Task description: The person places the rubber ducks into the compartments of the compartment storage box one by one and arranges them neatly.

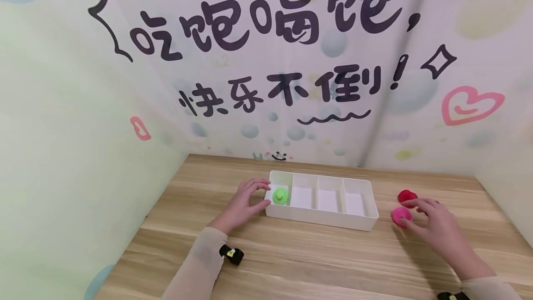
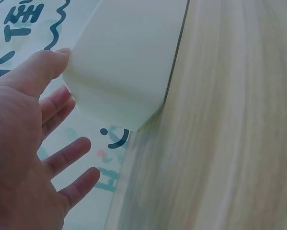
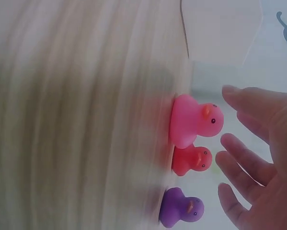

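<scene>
A white box (image 1: 320,219) with several compartments in a row stands on the table, a green rubber duck (image 1: 281,196) in its leftmost one. At that end my left hand (image 1: 241,203) rests its thumb and fingertips against the box, the other fingers loosely spread in the left wrist view. My right hand (image 1: 441,226) hovers beside a pink rubber duck (image 3: 186,122), fingers parted and slightly bent. In the right wrist view a gap shows between hand and duck. A red rubber duck (image 3: 186,160) sits close behind the pink one.
A purple rubber duck (image 3: 177,208) sits beyond the red duck in the right wrist view; the right hand hides it in the head view. The wood-grain table (image 1: 291,263) meets a printed back wall (image 1: 233,138) and pale side walls.
</scene>
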`<state>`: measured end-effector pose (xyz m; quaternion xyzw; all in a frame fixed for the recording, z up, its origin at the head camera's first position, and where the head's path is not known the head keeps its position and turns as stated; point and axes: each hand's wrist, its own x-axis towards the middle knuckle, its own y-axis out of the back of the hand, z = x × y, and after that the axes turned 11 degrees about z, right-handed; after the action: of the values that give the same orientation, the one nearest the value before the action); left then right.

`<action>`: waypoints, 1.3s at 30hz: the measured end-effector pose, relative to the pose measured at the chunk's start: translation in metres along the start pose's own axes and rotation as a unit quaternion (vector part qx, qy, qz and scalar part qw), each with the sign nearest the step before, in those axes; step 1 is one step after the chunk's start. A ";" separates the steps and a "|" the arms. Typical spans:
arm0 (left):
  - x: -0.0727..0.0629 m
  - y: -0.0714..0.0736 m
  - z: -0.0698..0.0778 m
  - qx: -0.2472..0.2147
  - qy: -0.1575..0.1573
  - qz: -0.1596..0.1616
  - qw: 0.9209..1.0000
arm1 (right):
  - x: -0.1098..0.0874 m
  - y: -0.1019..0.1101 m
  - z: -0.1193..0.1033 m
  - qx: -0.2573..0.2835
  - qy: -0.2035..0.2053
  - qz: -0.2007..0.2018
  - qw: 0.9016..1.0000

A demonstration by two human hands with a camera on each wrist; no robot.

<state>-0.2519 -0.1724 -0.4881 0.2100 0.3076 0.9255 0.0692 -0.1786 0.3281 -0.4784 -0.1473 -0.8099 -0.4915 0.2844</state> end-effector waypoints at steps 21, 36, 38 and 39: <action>0.001 -0.001 0.000 0.001 -0.001 -0.002 1.000 | -0.006 -0.004 0.012 0.009 -0.023 -0.032 0.999; 0.000 0.000 0.000 0.003 -0.003 -0.002 1.000 | -0.005 -0.004 0.012 0.007 -0.024 -0.028 0.999; 0.000 0.000 0.000 0.002 -0.006 -0.003 1.000 | -0.006 -0.004 0.012 0.010 -0.027 -0.028 0.999; 0.000 0.000 0.000 0.002 -0.006 -0.003 1.000 | -0.005 -0.004 0.011 0.009 -0.027 -0.026 0.999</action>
<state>-0.2518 -0.1723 -0.4882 0.2148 0.3101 0.9232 0.0738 -0.1797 0.3365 -0.4883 -0.1367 -0.8252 -0.4871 0.2510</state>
